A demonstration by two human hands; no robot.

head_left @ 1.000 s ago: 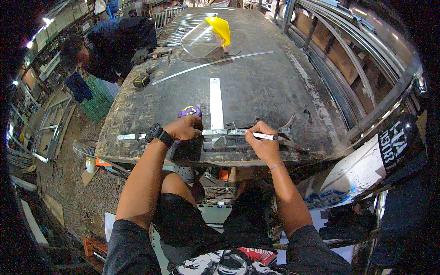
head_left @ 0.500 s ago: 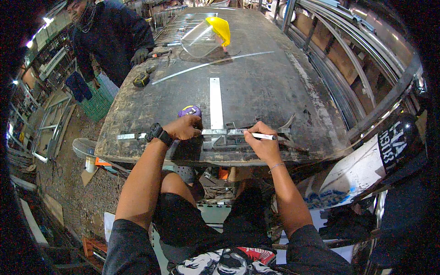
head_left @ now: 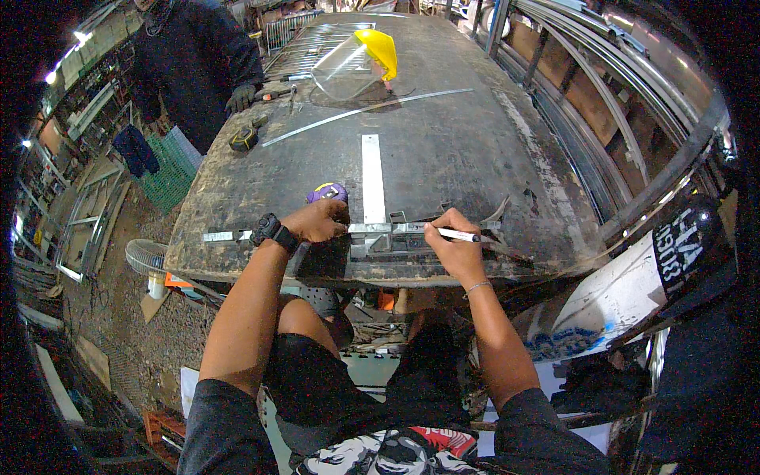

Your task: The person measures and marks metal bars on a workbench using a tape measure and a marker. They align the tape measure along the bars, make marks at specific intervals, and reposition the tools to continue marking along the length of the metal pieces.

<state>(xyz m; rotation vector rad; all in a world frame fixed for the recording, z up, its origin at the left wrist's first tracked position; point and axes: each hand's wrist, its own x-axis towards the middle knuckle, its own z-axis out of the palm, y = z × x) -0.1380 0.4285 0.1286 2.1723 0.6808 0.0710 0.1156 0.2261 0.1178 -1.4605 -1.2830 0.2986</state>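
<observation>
Only the co-worker at the far left has really moved, bent low a second ago and standing taller now, while our own two hands look parked just where they were. As for how the crosswise metal strip would handle, we'd guess thin, stiff and fairly light, with a smooth face that could skate on the table, so we'd pin it by its long edges, clear of the pen. It lies left to right along the near side, under our hands. Our left hand has its fingers curled in tight with the tips on the strip, though we can't make out if they pinch or just press. Our right hand has fingers closed in a writing grip on a white marker, dark end to the right, other end hidden by our fingers. Going outward, a flat metal bar runs away to the far side from mid-strip, a purple tape measure sits just beyond our left hand, then there's a long thin strip, and farther off a yellow face shield.
</observation>
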